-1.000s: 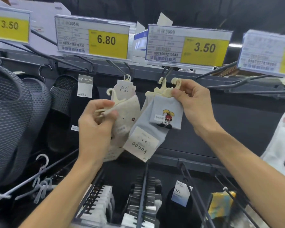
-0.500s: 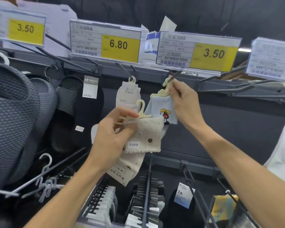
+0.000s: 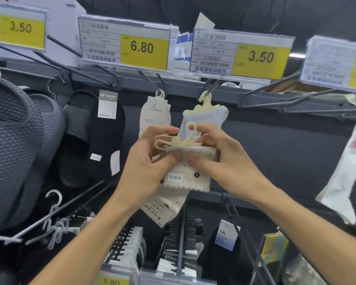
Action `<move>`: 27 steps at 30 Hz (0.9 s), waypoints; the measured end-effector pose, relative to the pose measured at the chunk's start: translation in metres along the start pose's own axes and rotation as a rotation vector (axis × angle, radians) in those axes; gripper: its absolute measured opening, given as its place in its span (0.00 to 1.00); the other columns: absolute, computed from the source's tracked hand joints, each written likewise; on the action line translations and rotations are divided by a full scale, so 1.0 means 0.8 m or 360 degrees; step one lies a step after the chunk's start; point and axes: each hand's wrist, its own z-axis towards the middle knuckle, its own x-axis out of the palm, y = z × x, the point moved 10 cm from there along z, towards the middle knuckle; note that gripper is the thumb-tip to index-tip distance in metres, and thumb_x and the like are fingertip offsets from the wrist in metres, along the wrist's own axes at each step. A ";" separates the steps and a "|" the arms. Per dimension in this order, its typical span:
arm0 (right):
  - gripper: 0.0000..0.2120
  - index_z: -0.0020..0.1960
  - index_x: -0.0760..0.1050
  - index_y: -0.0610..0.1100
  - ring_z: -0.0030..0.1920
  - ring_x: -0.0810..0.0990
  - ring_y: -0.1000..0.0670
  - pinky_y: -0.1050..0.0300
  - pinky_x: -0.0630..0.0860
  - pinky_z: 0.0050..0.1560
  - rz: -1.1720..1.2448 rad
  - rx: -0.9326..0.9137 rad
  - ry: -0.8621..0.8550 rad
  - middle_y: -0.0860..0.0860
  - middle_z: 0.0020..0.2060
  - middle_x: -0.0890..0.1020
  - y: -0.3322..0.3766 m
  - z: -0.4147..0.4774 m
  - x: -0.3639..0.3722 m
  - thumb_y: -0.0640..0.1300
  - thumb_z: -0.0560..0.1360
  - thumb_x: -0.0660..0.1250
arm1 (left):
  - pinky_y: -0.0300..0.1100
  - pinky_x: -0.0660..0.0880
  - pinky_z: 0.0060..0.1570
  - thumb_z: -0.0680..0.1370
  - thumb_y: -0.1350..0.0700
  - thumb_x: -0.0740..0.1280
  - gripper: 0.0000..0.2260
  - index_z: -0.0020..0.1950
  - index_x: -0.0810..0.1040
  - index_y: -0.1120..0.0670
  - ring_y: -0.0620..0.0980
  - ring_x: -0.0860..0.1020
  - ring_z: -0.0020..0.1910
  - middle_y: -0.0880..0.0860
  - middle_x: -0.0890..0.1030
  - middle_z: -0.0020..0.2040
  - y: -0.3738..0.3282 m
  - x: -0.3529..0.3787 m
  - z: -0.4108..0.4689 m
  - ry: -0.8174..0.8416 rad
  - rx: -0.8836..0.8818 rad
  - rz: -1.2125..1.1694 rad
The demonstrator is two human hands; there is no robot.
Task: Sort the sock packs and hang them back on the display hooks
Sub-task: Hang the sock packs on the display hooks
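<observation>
A cream sock pack (image 3: 190,175) with small brown flowers and a cream plastic hanger sits in the middle of the head view. My left hand (image 3: 148,167) pinches its top left edge. My right hand (image 3: 220,161) pinches its top right edge, thumb in front. Behind them a light blue sock pack (image 3: 211,118) hangs by its cream hanger on the display hook (image 3: 211,89) under the 3.50 tag. A white LUREN sock pack (image 3: 155,114) hangs on the hook to its left, under the 6.80 tag.
Grey slippers (image 3: 14,145) and black socks (image 3: 107,145) hang at the left. Price tags (image 3: 144,48) jut out overhead. Long bare hooks (image 3: 296,97) reach out at the upper right. Lower hooks (image 3: 181,233) carry more sock packs below my hands.
My right hand let go of the blue pack, which now hangs on the hook, and came down to the cream pack. My left hand kept the cream pack and shifted it toward the middle.
</observation>
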 end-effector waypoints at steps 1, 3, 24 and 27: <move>0.23 0.62 0.70 0.68 0.47 0.83 0.54 0.60 0.81 0.48 0.0034 0.0009 -0.0016 0.56 0.48 0.83 -0.001 -0.001 -0.002 0.47 0.74 0.71 | 0.29 0.77 0.42 0.75 0.64 0.72 0.16 0.55 0.79 0.45 0.39 0.82 0.43 0.45 0.84 0.46 0.000 0.000 -0.001 -0.0012 0.0002 0.0020; 0.23 0.60 0.72 0.67 0.44 0.83 0.55 0.60 0.81 0.45 0.0039 0.0005 -0.0157 0.56 0.46 0.83 -0.003 0.001 -0.020 0.43 0.74 0.72 | 0.30 0.77 0.42 0.77 0.64 0.71 0.16 0.57 0.78 0.45 0.40 0.82 0.45 0.46 0.84 0.50 0.001 -0.002 -0.003 -0.0025 -0.0008 0.0057; 0.28 0.77 0.64 0.48 0.66 0.71 0.52 0.58 0.66 0.70 -0.0514 0.0248 -0.0442 0.51 0.63 0.73 -0.034 0.043 -0.073 0.41 0.79 0.66 | 0.44 0.67 0.64 0.77 0.53 0.68 0.19 0.68 0.71 0.47 0.50 0.66 0.71 0.47 0.63 0.74 0.030 0.019 -0.026 0.0181 -0.0153 0.1385; 0.27 0.75 0.66 0.47 0.70 0.66 0.53 0.56 0.64 0.73 -0.0562 0.0180 -0.0566 0.52 0.68 0.69 -0.003 -0.028 -0.079 0.41 0.78 0.67 | 0.39 0.64 0.65 0.77 0.54 0.67 0.17 0.66 0.73 0.51 0.50 0.66 0.70 0.50 0.66 0.72 -0.017 0.063 -0.043 0.0193 -0.0014 0.1342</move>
